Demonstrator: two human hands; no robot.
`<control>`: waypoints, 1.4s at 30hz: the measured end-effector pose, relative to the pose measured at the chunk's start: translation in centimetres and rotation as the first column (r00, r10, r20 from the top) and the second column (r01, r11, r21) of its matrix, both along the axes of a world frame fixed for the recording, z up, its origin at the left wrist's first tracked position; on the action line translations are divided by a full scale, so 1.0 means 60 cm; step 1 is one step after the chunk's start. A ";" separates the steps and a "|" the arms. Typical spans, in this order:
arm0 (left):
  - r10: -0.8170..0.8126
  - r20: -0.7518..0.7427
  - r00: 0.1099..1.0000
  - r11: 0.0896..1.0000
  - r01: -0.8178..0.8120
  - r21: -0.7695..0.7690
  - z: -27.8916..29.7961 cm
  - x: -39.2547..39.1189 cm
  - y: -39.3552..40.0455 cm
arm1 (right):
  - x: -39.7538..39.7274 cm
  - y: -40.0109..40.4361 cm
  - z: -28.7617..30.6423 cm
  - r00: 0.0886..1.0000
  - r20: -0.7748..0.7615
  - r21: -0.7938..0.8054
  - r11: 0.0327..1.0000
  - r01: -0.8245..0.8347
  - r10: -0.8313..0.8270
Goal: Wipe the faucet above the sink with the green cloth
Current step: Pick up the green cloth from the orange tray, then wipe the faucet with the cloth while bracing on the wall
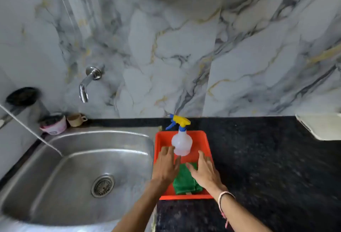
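A chrome faucet (86,84) juts from the marble wall above the steel sink (77,172) at the left. To the right of the sink stands an orange tray (160,137) on the black counter. Inside it lies a folded green cloth (184,182), with a clear spray bottle (181,143) with a yellow and blue trigger upright behind it. My left hand (166,167) hovers over the tray's left side, fingers spread, empty. My right hand (204,171) is spread over the cloth's right part, holding nothing. Both hands hide parts of the cloth.
A pink tub (54,125) and a tan cup (76,119) stand at the sink's back left corner, beside a dark steel container (24,97). A thin white hose (31,130) runs into the sink. A white object (321,126) sits at the counter's far right.
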State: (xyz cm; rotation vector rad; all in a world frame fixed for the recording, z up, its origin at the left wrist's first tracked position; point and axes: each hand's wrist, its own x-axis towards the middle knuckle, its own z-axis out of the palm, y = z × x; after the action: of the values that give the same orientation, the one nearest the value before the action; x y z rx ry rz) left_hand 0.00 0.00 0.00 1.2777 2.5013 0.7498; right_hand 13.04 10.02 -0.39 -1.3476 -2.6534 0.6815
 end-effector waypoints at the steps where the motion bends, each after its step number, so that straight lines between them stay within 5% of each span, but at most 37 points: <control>1: -0.002 0.083 0.997 0.999 0.006 -0.051 -0.020 -0.001 0.006 | -0.006 0.000 -0.012 0.999 0.048 -0.067 0.998 0.020 -0.017; 5: -0.091 0.210 0.973 0.971 0.133 -0.199 -0.076 -0.017 0.035 | -0.022 0.002 -0.055 0.991 0.123 -0.164 0.983 0.077 -0.057; 12: -0.331 0.335 0.882 0.856 0.430 -0.287 -0.051 -0.066 0.070 | 0.001 0.016 -0.054 0.951 -0.259 -0.347 0.935 0.073 -0.170; 19: -0.456 0.628 0.631 0.884 0.400 0.241 0.129 -0.148 0.002 | -0.039 0.037 0.127 0.727 -0.666 -0.472 0.848 -0.240 -0.165; 23: -0.518 0.576 0.632 0.854 0.338 0.396 0.259 -0.207 -0.029 | -0.121 0.025 0.205 0.579 -0.743 -0.661 0.500 -0.559 -0.336; 25: -0.477 0.466 0.745 0.863 0.297 0.408 0.293 -0.238 -0.049 | -0.173 -0.005 0.223 0.534 -0.722 -0.691 0.419 -0.589 -0.440; 28: -0.268 0.197 0.943 0.900 0.172 0.400 0.302 -0.290 -0.089 | -0.255 -0.059 0.236 0.473 -0.666 -0.740 0.436 -0.511 -0.577; 33: 0.049 0.067 0.997 0.878 -0.075 0.472 0.289 -0.442 -0.168 | -0.390 -0.109 0.220 0.369 -0.538 -0.836 0.421 -0.352 -0.758; 36: 0.204 -0.156 0.966 0.850 -0.096 0.518 0.305 -0.574 -0.194 | -0.462 -0.118 0.222 0.328 -0.549 -0.829 0.451 -0.330 -0.769; 38: 0.324 -0.341 0.882 0.824 -0.086 0.561 0.322 -0.668 -0.187 | -0.521 -0.117 0.230 0.309 -0.675 -0.737 0.629 -0.246 -0.670; 40: 0.429 -0.559 0.710 0.816 -0.040 0.576 0.336 -0.760 -0.158 | -0.590 -0.118 0.253 0.362 -0.847 -0.449 0.888 -0.096 -0.389; 42: 0.419 -0.678 0.604 0.839 0.028 0.544 0.345 -0.834 -0.120 | -0.658 -0.121 0.293 0.460 -0.888 -0.023 0.996 -0.091 0.021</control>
State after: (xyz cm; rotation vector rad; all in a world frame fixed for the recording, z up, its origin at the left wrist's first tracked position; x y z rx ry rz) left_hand -50.03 -7.18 20.68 1.8231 3.3476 1.1675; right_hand -26.44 2.75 17.19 -0.5740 -1.7810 1.1038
